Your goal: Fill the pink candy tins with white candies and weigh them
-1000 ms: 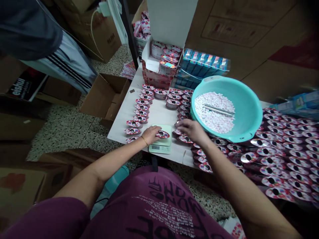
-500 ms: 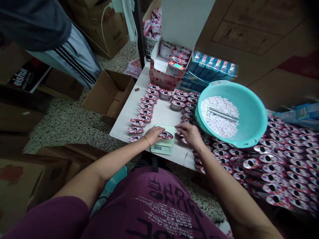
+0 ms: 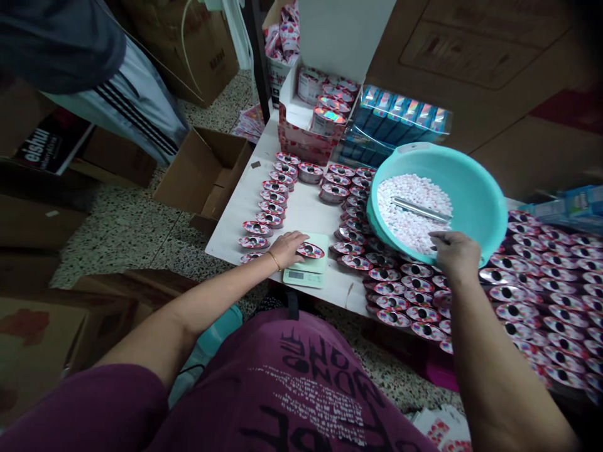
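Note:
On a pale green digital scale (image 3: 305,277) stands a small pack with an oval, red-and-white patterned top and a dark round hole (image 3: 311,250). My left hand (image 3: 287,250) has its fingers closed around the left end of this pack. My right hand (image 3: 456,254) is over the near rim of a turquoise basin (image 3: 480,201), fingertips drawn together beside the small white pellets (image 3: 414,188). What those fingertips hold, if anything, is too small to make out. A metal tube-like scoop (image 3: 421,209) lies on the pellets.
Many similar packs (image 3: 393,303) stand in rows around the basin, with another column (image 3: 272,208) left of the scale. Behind are an open display box (image 3: 306,141) and blue packages (image 3: 400,116). A carton (image 3: 188,179) and another person's leg (image 3: 141,103) are at left.
My right hand has moved right, from beside the scale to the basin's near rim. My left hand stays at the pack on the scale. The view has shifted slightly.

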Demonstrator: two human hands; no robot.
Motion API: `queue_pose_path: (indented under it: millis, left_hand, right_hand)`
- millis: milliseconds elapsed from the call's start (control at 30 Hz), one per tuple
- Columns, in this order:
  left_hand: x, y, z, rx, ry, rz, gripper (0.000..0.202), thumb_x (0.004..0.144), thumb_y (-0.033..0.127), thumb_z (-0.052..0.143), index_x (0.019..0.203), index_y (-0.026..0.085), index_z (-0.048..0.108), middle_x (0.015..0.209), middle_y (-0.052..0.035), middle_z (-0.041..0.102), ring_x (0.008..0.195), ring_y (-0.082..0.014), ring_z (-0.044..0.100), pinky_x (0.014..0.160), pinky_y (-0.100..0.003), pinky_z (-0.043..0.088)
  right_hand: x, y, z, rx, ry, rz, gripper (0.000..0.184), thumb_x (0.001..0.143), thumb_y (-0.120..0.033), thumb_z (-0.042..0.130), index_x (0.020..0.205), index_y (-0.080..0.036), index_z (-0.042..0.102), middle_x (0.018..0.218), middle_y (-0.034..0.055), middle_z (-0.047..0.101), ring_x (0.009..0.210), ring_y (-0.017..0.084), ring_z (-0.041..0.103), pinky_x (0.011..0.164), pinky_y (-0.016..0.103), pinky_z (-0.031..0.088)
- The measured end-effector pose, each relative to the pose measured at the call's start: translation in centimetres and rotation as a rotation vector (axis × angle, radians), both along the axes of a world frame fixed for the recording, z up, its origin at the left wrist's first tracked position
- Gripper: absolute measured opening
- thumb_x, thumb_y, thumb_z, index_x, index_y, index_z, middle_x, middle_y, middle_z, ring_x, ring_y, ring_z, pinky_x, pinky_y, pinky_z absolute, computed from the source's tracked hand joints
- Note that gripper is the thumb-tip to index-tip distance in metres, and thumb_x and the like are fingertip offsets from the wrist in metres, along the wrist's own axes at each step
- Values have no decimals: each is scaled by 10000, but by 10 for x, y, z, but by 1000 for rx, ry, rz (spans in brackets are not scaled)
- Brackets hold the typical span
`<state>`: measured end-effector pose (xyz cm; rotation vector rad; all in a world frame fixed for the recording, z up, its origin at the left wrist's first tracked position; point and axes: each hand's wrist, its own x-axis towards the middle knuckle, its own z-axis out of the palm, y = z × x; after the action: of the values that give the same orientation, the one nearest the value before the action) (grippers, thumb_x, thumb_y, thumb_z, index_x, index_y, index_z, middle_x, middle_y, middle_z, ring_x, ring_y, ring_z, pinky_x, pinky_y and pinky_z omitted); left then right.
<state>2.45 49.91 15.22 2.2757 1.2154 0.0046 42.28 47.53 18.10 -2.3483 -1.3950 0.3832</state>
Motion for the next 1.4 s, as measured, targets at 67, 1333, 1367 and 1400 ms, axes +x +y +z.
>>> queue_pose_path:
  millis: [67,1333,1367,1400]
  left_hand:
    - [3,1,2,-6,8,-7,659,616,300,728,1193,179,434,1181,-85,495,1062,-234,463,893,-362,392]
    - [56,89,-5,362,128,-28,221,855,285,406,955,276,603,1102,-58,518,980,-221,442,779,-374,388]
    - [44,74,-2,357,113,-58,226,857,300,404,968,274,599,1081,-58,527,951,-210,452,773,-359,392]
    - [33,59,1,352,99,-84,230,859,306,401,969,268,599,1071,-58,531,933,-202,458,772,-346,395]
  right_hand:
    - [-2,0,-2,21,-51,41,218,707,-258,536,834,-157,682,859,79,647,634,161,578,677,294,451]
    - [-10,1,-11,232,-90,139,304,748,-330,410,739,-154,657,778,98,611,752,221,566,705,348,450]
    - [-10,2,-11,237,-90,136,303,745,-325,412,737,-151,661,769,96,609,746,218,563,705,345,448]
    - [-10,2,-11,236,-91,133,299,740,-318,417,733,-151,664,763,93,608,740,215,560,706,344,446]
